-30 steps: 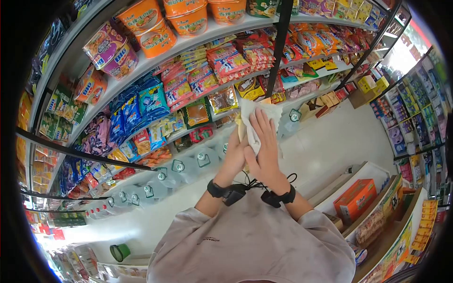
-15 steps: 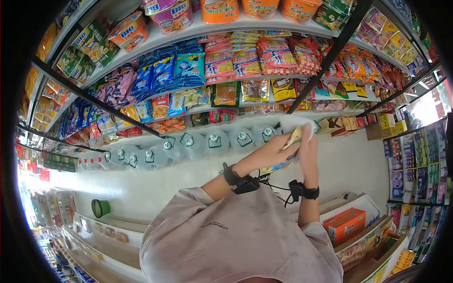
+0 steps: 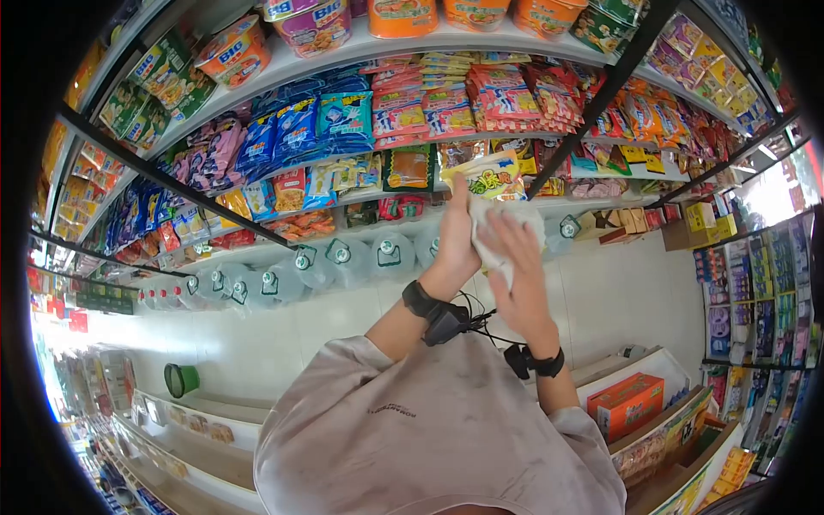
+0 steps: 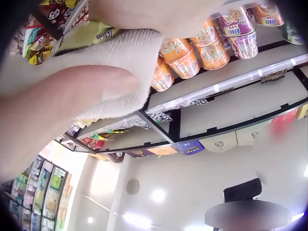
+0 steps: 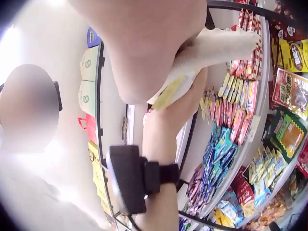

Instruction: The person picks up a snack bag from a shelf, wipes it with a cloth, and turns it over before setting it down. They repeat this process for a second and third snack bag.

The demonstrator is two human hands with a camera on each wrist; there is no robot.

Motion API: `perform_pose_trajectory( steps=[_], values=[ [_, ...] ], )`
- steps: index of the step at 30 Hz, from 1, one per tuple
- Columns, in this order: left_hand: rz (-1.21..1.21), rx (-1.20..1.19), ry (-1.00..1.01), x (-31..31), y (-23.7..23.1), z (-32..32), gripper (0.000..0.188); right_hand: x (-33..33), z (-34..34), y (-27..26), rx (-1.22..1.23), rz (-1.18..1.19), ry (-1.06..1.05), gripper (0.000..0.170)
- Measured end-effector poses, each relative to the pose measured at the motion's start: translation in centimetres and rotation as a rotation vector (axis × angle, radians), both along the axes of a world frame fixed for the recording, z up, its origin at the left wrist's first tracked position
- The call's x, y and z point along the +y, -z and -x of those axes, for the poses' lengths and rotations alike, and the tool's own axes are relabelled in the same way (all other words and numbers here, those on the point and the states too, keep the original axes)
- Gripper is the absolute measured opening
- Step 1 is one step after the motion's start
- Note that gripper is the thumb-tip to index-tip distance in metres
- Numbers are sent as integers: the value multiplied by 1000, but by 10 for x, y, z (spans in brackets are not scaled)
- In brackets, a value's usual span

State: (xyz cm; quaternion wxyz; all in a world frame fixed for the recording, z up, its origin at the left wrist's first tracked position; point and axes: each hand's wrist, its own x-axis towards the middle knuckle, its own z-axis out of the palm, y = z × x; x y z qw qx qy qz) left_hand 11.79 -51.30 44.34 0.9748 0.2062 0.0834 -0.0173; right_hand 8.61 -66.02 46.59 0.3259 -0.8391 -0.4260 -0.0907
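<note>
In the head view my left hand (image 3: 455, 236) grips a pale yellow snack packet (image 3: 487, 172) with green print, its upper end showing above the fingers. My right hand (image 3: 519, 279) has its fingers straight and spread over a white cloth (image 3: 508, 225), pressing it against the packet's lower part; these fingers are blurred. From the left wrist, the right thumb (image 4: 108, 84) lies along the ribbed cloth (image 4: 125, 53), with a bit of the packet (image 4: 86, 36) behind. From the right wrist, the packet's edge (image 5: 171, 94) shows between both hands. Most of the packet is hidden.
Shelves ahead carry snack bags (image 3: 343, 120) and instant noodle tubs (image 3: 403, 15). Large water bottles (image 3: 390, 253) line the floor below. Behind on the right stands an orange box (image 3: 631, 405) on a low shelf; a green bin (image 3: 181, 379) is at the left.
Both hands have moved left and up from their place half a second ago. The packet now faces the head camera, and the right hand has turned from edge-on to lie over the cloth.
</note>
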Motion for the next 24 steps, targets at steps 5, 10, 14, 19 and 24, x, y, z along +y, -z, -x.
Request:
perform_pose_trajectory(
  steps=[5,10,14,19,24],
  values=[
    [-202,47,-67,-19,-28,18,56,-28,-34,48,989,-728,224,49],
    [-798,-30,-80,-3,-14,4,51,-44,-9,41,1023,-796,208,45],
    [-1348,-248,-546,-17,18,-2,54,-51,-12,55,789,-720,374,41],
    [-775,-125,-18,-44,1,13,61,-24,8,39,345,-564,183,47],
    [-598,-163,168,-67,-2,10,65,-43,-7,34,191,-473,146,53]
  ],
)
